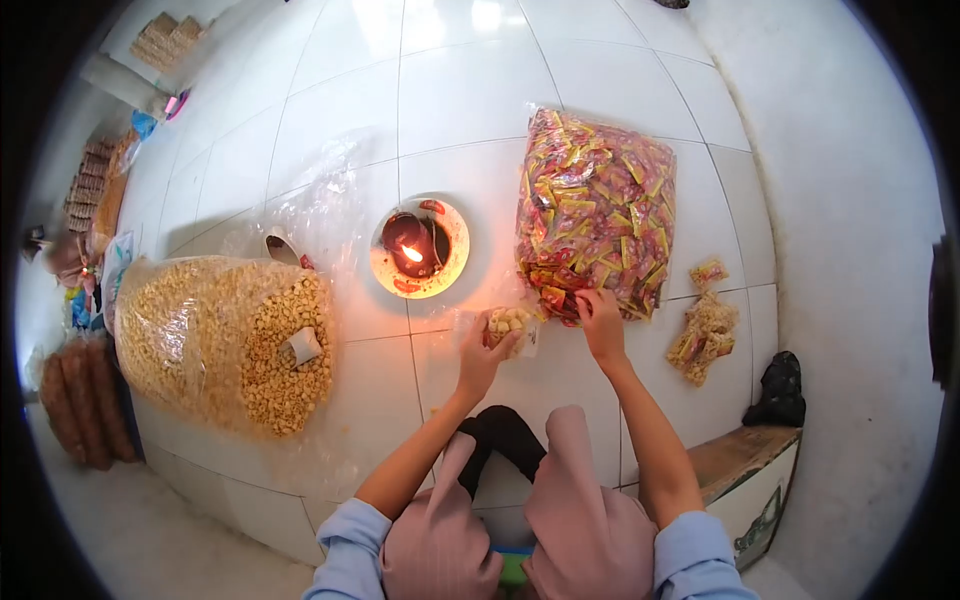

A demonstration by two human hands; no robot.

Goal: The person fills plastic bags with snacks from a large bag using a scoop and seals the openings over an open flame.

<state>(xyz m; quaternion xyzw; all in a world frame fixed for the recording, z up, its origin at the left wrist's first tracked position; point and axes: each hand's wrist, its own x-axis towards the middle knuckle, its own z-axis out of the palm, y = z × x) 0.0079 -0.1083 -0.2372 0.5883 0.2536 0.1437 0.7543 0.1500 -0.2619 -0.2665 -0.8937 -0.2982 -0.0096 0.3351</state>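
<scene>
My left hand (484, 352) is closed around a small clear plastic bag (510, 322) filled with pale yellow snack pieces. At the near edge of a large clear bag of red and yellow sachets (598, 205), my right hand (600, 322) has its fingertips pinched together among the sachets. Whatever lies between those fingertips is too small to make out. Beyond my left hand stands a whitish plate (460, 272) with a small burning flame (411, 254) in its dark middle. To the left lies a big open plastic bag of puffed yellow snacks (285, 350), with a white scoop-like piece (304, 346) on top.
Filled small packs (703, 338) lie on the tiles at the right. A black plastic bundle (778, 390) sits on a wooden box (740, 460) by the wall. A white cup-like item (282, 246) is behind the snack bag. Brown sacks (88, 400) stand far left.
</scene>
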